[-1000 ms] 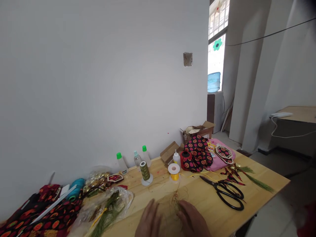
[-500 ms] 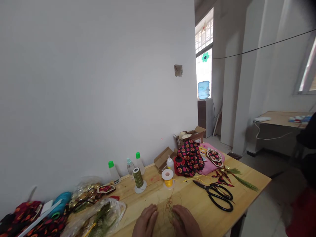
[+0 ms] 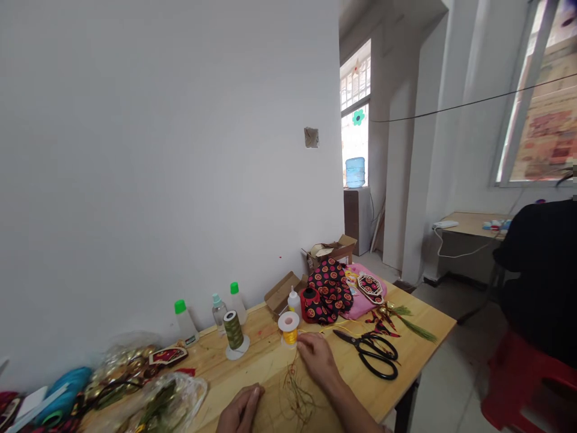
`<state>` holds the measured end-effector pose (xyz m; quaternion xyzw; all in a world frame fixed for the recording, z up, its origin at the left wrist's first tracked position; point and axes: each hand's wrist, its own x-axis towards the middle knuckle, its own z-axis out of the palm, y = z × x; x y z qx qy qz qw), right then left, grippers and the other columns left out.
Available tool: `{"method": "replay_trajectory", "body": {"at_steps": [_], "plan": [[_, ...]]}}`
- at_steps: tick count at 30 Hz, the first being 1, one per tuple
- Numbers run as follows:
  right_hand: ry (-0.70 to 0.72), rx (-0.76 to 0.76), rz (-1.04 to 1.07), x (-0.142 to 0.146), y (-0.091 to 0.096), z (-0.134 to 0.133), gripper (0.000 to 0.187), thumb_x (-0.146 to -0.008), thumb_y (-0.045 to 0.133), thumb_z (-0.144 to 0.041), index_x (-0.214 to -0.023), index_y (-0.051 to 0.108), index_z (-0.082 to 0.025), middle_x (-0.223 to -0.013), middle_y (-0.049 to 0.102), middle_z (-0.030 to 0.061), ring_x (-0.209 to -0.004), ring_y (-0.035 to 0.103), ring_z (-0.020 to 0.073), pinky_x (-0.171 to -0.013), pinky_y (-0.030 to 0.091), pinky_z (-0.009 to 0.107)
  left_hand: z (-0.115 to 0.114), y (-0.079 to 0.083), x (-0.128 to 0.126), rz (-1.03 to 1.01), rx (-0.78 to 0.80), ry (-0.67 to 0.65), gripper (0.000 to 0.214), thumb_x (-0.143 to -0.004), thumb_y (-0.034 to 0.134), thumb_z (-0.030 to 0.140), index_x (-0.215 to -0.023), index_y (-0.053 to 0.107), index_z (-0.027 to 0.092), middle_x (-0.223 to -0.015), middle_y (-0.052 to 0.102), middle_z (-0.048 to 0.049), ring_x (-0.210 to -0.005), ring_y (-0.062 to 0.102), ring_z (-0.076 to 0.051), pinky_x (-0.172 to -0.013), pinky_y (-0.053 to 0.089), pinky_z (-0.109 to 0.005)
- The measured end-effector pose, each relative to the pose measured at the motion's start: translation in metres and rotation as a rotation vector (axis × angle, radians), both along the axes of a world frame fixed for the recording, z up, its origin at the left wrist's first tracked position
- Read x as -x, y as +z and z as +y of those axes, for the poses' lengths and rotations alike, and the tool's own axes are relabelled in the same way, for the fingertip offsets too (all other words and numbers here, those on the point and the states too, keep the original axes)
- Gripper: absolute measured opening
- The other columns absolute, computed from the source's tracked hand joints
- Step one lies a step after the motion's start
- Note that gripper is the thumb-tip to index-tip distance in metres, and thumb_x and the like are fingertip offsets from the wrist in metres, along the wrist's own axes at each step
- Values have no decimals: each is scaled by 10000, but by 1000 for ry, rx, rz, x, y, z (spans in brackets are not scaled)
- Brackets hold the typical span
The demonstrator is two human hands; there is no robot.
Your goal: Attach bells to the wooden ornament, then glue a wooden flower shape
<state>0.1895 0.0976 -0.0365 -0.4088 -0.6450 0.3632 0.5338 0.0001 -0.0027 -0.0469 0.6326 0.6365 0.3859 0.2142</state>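
My right hand reaches forward over the wooden table, fingertips close to the yellow thread spool; its fingers are curled and I cannot make out anything in them. My left hand rests on the table at the bottom edge, fingers bent down loosely. Between the hands lies a tangle of thin brown-green threads. Black scissors lie just right of my right hand.
A green thread cone, three small bottles, a white glue bottle, patterned fabric and clear bags crowd the table. At the right a dark-clothed person sits on a red stool.
The view has swung right. My right hand left the thread tangle and reached forward toward the yellow spool; my left hand has stayed low near the table's front.
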Motion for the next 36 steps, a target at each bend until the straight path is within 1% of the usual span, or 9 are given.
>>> {"method": "replay_trajectory", "body": {"at_steps": [3,8,12,16,21,26,31,32,36], "plan": [[64,42,142,-11,0,1,269,-685,530,-340,-830,672,-164,-858,674,91,-804,603,217,-758,446,359,-5,6,-6,-15,-10,12,370,-782,371,462,-811,623,192,-909,651,-50,-879,568,-180,-830,414,-269],[10,120,352,-40,-7,5,439,-764,402,-452,-1014,592,-145,-1013,623,112,-883,591,210,-790,440,361,-9,14,-13,14,-43,11,367,-814,330,419,-757,616,195,-821,654,-42,-794,584,-166,-754,449,-259],[-39,102,104,-38,-15,2,413,-724,449,-444,-931,634,-137,-937,643,129,-876,573,236,-804,415,386,-10,6,-13,97,-68,29,331,-806,360,404,-886,617,212,-993,621,-62,-939,549,-176,-849,419,-303],[26,48,-89,-17,-8,-7,257,-644,577,-357,-818,676,-195,-949,627,104,-969,491,262,-913,280,414,-12,-5,-13,323,-71,-62,394,-746,456,447,-1095,522,276,-1264,432,-78,-1137,401,-227,-954,309,-418],[136,42,-189,3,3,-3,198,-658,560,-305,-786,676,-206,-961,624,94,-977,481,252,-905,283,398,-14,-2,-13,347,-35,-144,401,-748,449,461,-1116,495,307,-1221,484,-63,-1128,415,-220,-972,252,-467],[226,100,-31,-6,-5,2,339,-730,471,-390,-894,648,-153,-956,641,105,-913,558,218,-824,400,362,-14,0,-12,291,-19,-93,373,-785,388,447,-1094,518,283,-1176,527,-44,-1092,453,-179,-982,265,-412],[201,342,474,-38,-7,-3,360,-750,486,-391,-1028,577,-181,-1086,589,79,-976,548,203,-827,419,360,-12,-1,-13,271,-9,-75,364,-792,381,424,-1073,538,252,-1152,543,-53,-1076,462,-176,-960,313,-380],[166,345,477,-42,-8,-4,358,-741,500,-385,-1018,583,-174,-1085,589,84,-980,545,208,-834,415,364,-11,-1,-13,269,-8,-73,363,-794,380,419,-1077,535,251,-1159,537,-53,-1079,459,-175,-956,321,-373],[42,182,135,-37,-15,-8,360,-707,527,-375,-950,623,-128,-1020,614,127,-963,538,237,-865,381,401,-12,0,-12,265,0,-36,406,-825,316,387,-1172,444,220,-1259,440,-60,-1150,386,-168,-965,314,-354]]}}
